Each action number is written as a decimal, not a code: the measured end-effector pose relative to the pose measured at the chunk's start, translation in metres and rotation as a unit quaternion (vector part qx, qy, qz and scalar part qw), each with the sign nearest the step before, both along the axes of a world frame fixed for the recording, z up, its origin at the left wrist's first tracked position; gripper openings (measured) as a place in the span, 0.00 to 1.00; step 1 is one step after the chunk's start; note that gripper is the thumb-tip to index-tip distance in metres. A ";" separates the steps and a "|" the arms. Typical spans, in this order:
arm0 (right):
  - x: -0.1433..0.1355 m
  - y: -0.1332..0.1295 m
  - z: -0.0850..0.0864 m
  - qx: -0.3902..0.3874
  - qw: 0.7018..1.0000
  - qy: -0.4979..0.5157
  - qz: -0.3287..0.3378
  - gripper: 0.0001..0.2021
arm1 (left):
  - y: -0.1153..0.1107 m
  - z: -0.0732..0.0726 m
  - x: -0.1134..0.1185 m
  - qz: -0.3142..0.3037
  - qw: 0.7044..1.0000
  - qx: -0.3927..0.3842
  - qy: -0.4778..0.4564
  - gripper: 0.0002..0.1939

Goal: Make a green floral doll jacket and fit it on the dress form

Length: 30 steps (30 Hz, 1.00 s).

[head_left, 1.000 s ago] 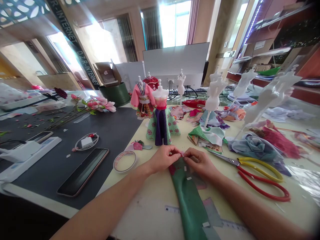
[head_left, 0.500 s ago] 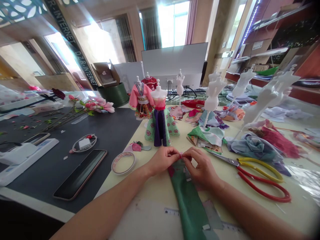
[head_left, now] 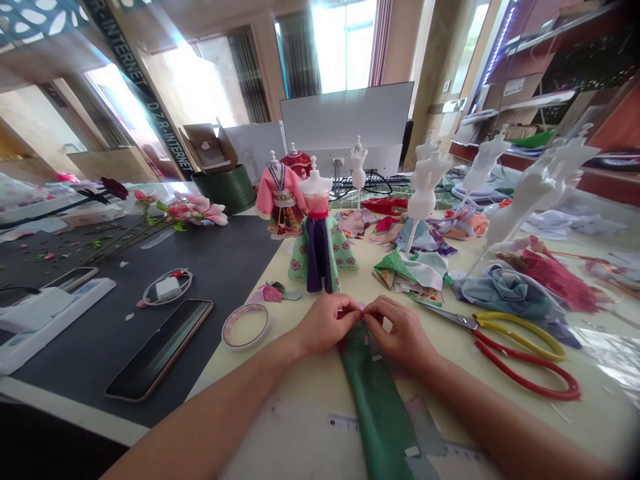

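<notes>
The pale tabletop (head_left: pixel 285 407) bears it all, with the green cloth (head_left: pixel 373 393) lying as a long strip from beneath the hands down to the near edge of view. It looks light and soft, with a faint sheen, so it should bend readily and may slide a little on the smooth surface; the long body is best left lying flat, with any hold taken along a side edge. Beyond the hands stands the dressed form (head_left: pixel 323 257), upright, and the scissors (head_left: pixel 473 324) lie right of the right hand. The left hand (head_left: pixel 327 321) and right hand (head_left: pixel 401 331) meet at the far end of the cloth, thumb and finger of each pinched together on the pink bit (head_left: pixel 362 307). The tape (head_left: pixel 267 328) rests left of the left hand, well apart. The pink bit is mostly hidden; whether it is joined to the cloth I cannot tell. It seems thin, limp and easily creased, so fingertips at its very edge suit it best. Smallest are the white tabs (head_left: pixel 412 452) on the cloth, probably easy to knock loose
</notes>
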State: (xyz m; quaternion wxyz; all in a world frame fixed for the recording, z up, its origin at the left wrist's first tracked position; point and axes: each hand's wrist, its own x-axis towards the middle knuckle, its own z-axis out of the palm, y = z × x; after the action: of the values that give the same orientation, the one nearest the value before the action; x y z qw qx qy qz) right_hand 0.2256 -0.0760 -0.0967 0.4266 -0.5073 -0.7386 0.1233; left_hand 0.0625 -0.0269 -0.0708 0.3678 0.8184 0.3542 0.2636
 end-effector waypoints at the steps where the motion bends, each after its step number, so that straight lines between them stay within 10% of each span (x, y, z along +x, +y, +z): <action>1: 0.000 0.000 0.000 -0.004 1.000 -0.001 -0.001 0.06 | 0.000 -0.001 0.000 -0.002 0.999 0.041 0.015 0.07; 11: -0.002 0.000 0.001 -0.026 0.999 -0.023 -0.019 0.07 | -0.002 -0.003 0.000 -0.025 0.977 0.193 0.080 0.07; 30: -0.002 0.004 0.004 -0.123 0.989 0.083 -0.021 0.06 | 0.000 -0.003 0.001 -0.004 0.996 0.076 0.034 0.07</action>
State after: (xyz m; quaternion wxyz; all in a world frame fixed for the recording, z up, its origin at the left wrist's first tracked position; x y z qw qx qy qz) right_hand 0.2231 -0.0717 -0.0929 0.4230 -0.5596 -0.6689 0.2459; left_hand 0.0639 -0.0274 -0.0733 0.2931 0.8541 0.3420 0.2602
